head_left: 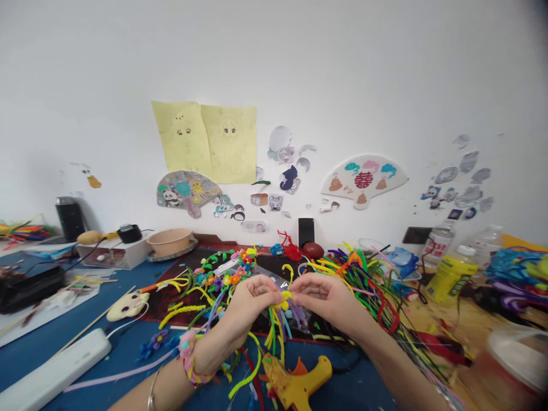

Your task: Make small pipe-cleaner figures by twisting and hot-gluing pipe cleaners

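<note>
In the middle of the head view a yellow pipe cleaner (285, 301) is bent into a small bunched shape, with one curled end standing up. My left hand (254, 299) pinches it from the left between thumb and fingertips. From the right, my right hand (319, 297) grips the same piece, its fingers curled. Behind and below the fingers lie purple, blue and green pipe cleaners (274, 331) and a clear plastic bag (280, 281). A yellow glue gun (299, 385) rests on the blue tabletop below my hands.
Many loose pipe cleaners (363, 262) pile up at the right, near a yellow-labelled bottle (451, 277). Colourful fuzzy flowers (233, 274) lie left of centre. A white power strip (55, 371) crosses the front left. A phone (306, 233) leans on the wall; a bowl (170, 242) stands back left.
</note>
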A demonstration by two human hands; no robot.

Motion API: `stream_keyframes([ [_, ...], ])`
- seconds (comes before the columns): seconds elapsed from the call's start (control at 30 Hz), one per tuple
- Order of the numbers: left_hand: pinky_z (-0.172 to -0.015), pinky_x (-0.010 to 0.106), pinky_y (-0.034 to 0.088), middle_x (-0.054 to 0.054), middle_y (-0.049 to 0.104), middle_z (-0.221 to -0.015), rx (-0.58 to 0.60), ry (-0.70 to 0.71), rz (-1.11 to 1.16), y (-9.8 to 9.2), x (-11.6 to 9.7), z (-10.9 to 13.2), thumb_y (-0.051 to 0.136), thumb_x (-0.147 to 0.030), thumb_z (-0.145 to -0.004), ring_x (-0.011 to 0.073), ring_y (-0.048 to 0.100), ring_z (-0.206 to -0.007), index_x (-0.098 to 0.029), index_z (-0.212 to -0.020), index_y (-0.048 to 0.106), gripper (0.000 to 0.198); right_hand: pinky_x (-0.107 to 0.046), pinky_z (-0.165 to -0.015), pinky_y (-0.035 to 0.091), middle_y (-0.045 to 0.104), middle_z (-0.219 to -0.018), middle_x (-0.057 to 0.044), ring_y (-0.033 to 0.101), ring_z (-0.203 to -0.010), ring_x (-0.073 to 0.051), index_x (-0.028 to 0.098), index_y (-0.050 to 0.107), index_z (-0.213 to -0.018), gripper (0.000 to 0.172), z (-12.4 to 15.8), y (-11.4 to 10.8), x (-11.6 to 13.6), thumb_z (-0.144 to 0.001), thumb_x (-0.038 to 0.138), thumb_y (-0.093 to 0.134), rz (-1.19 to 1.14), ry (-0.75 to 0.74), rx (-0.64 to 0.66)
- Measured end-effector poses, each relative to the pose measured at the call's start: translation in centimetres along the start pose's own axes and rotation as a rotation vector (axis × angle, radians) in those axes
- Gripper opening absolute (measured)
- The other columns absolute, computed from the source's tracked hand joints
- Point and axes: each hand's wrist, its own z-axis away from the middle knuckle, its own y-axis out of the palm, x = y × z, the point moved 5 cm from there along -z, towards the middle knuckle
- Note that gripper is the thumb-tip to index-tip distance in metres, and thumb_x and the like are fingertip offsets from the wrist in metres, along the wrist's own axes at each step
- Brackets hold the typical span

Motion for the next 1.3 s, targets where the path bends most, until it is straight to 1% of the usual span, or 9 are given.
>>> stream_keyframes([
  [0.07,-0.055,0.018,0.043,-0.002,0.061,-0.057,0.077,-0.071,0.002,0.2,-0.1,0.1,0.068,-0.011,-0.065,0.0073,0.056,-0.052,-0.013,-0.067,0.061,0.008,-0.025,-0.073,0.049,0.069,-0.086,-0.003,0.064,-0.08,-0.014,0.019,0.069,-0.089,0.012,0.3,-0.1,0.9,-0.079,0.023,0.065,0.136,-0.121,0.082],
  [0.17,-0.053,0.017,0.044,-0.003,0.06,-0.056,0.145,-0.182,0.04,0.3,-0.2,0.3,0.069,-0.012,-0.064,0.0071,0.055,-0.05,-0.013,-0.067,0.062,0.007,-0.026,-0.077,0.047,0.07,-0.089,-0.002,0.062,-0.082,-0.014,0.023,0.071,-0.097,0.018,0.9,0.2,2.3,-0.08,0.02,0.067,0.327,-0.366,0.189],
  [0.27,-0.053,0.017,0.045,-0.003,0.06,-0.056,0.192,-0.229,0.068,0.5,-0.4,0.6,0.069,-0.011,-0.063,0.0072,0.056,-0.05,-0.013,-0.069,0.064,0.008,-0.025,-0.075,0.046,0.07,-0.087,-0.002,0.062,-0.079,-0.013,0.023,0.071,-0.098,0.019,1.0,0.5,2.6,-0.08,0.018,0.067,0.372,-0.47,0.179],
  [0.43,-0.053,0.018,0.044,-0.002,0.063,-0.056,0.195,-0.196,0.048,0.4,-0.5,0.5,0.071,-0.012,-0.062,0.0084,0.058,-0.05,-0.013,-0.069,0.064,0.011,-0.023,-0.071,0.048,0.071,-0.082,-0.003,0.063,-0.075,-0.013,0.019,0.072,-0.091,0.013,0.6,0.7,2.1,-0.079,0.019,0.068,0.322,-0.47,0.061],
  [0.7,-0.056,0.019,0.041,-0.001,0.064,-0.057,0.132,-0.093,-0.064,-0.1,-0.8,0.3,0.074,-0.013,-0.061,0.0084,0.056,-0.053,-0.013,-0.069,0.064,0.013,-0.025,-0.065,0.049,0.072,-0.076,-0.002,0.065,-0.069,-0.015,0.023,0.074,-0.081,0.007,0.3,0.7,1.6,-0.079,0.023,0.067,0.29,-0.362,-0.019],
  [0.97,-0.058,0.019,0.042,-0.001,0.064,-0.058,0.104,-0.067,-0.079,0.2,-1.4,0.7,0.074,-0.015,-0.063,0.0092,0.058,-0.056,-0.013,-0.069,0.065,0.011,-0.025,-0.066,0.05,0.072,-0.075,-0.001,0.065,-0.069,-0.015,0.023,0.073,-0.078,0.014,0.5,1.1,1.6,-0.078,0.012,0.064,0.301,-0.404,-0.115],
  [1.1,-0.059,0.02,0.043,-0.001,0.066,-0.061,0.106,-0.047,-0.089,0.0,-1.4,0.6,0.072,-0.015,-0.065,0.0096,0.059,-0.057,-0.013,-0.071,0.065,0.01,-0.025,-0.067,0.05,0.072,-0.075,-0.001,0.065,-0.069,-0.015,0.022,0.073,-0.079,0.013,0.6,1.0,1.8,-0.079,0.012,0.064,0.305,-0.411,-0.154],
  [1.17,-0.057,0.02,0.044,-0.001,0.065,-0.059,0.131,-0.066,-0.064,0.0,-1.2,0.6,0.071,-0.013,-0.064,0.009,0.058,-0.054,-0.013,-0.071,0.065,0.009,-0.025,-0.067,0.05,0.072,-0.076,-0.001,0.065,-0.07,-0.015,0.023,0.073,-0.083,0.013,0.7,0.9,1.9,-0.08,0.014,0.064,0.315,-0.412,-0.089],
  [1.3,-0.052,0.02,0.045,-0.002,0.064,-0.055,0.228,-0.188,0.032,0.2,-0.6,0.8,0.07,-0.011,-0.061,0.0084,0.055,-0.048,-0.013,-0.073,0.066,0.012,-0.025,-0.074,0.05,0.073,-0.09,-0.002,0.066,-0.082,-0.014,0.025,0.071,-0.099,0.023,0.9,0.7,2.2,-0.087,0.015,0.055,0.324,-0.472,0.191],
])
